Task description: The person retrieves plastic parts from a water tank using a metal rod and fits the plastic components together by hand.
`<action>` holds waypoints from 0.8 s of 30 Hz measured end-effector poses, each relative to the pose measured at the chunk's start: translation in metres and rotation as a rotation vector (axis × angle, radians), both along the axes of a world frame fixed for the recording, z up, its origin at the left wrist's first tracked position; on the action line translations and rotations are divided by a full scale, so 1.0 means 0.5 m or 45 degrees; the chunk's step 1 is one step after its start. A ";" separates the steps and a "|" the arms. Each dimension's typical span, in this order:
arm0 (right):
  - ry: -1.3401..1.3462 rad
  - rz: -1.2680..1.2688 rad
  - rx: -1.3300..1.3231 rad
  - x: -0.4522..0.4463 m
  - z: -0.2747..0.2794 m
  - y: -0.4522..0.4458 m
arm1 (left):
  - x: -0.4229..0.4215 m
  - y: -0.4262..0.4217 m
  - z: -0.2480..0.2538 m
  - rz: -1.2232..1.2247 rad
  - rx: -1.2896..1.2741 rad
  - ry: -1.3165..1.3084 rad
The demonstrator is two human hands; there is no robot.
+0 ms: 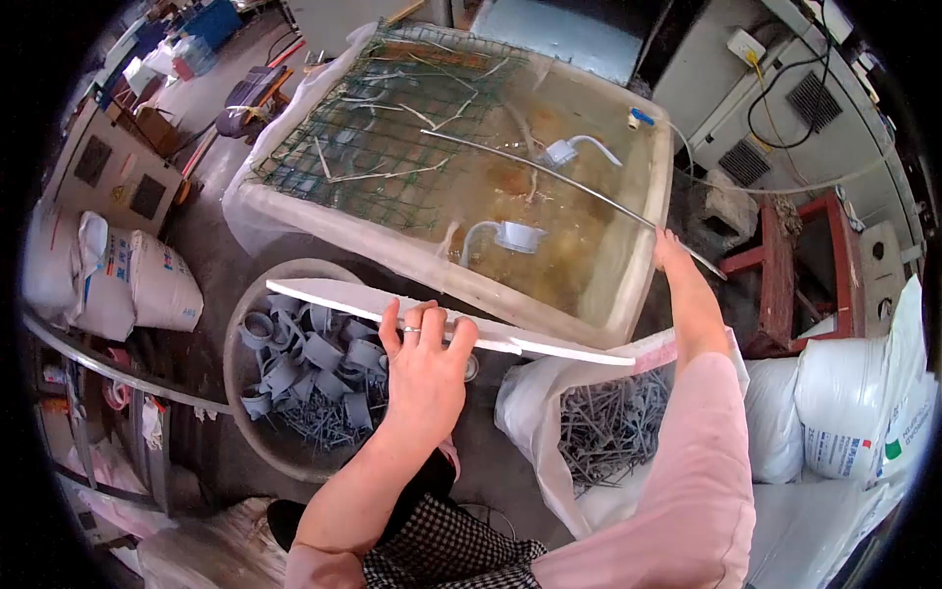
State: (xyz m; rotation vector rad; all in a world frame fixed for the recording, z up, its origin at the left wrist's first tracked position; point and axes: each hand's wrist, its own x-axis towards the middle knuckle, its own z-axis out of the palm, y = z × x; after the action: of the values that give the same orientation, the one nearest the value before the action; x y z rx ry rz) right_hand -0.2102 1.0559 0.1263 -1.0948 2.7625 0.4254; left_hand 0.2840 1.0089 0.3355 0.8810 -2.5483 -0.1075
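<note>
My left hand [428, 344] is closed on the near edge of a long white board [343, 299], which lies slanted above the round tub and the white sack. At the right rim of the water tank [648, 265], my right hand [671, 251] is wrapped round a thin metal rod [549, 175]. The rod reaches left over the murky water. Two grey plastic parts with curved tubes, one nearer [520, 237] and one farther [560, 152], sit in the water. Green netting [392, 108] covers the tank's left part.
Below the board, a round tub [238, 378] holds grey plastic fittings [324, 350]. An open white sack [530, 412] contains thin grey pieces [608, 427]. Full sacks [839, 398] and a red metal frame [844, 255] stand at the right, more sacks [162, 280] at the left.
</note>
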 end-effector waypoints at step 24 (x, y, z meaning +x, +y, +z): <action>-0.090 0.114 -0.356 0.196 0.646 0.386 | 0.016 0.008 -0.038 0.005 -0.168 0.072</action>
State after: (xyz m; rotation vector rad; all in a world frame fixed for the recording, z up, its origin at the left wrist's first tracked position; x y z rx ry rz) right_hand -0.1123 1.2490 0.4492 -1.2695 2.7765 0.0064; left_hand 0.2920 1.0131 0.3163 0.8204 -2.4698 0.0357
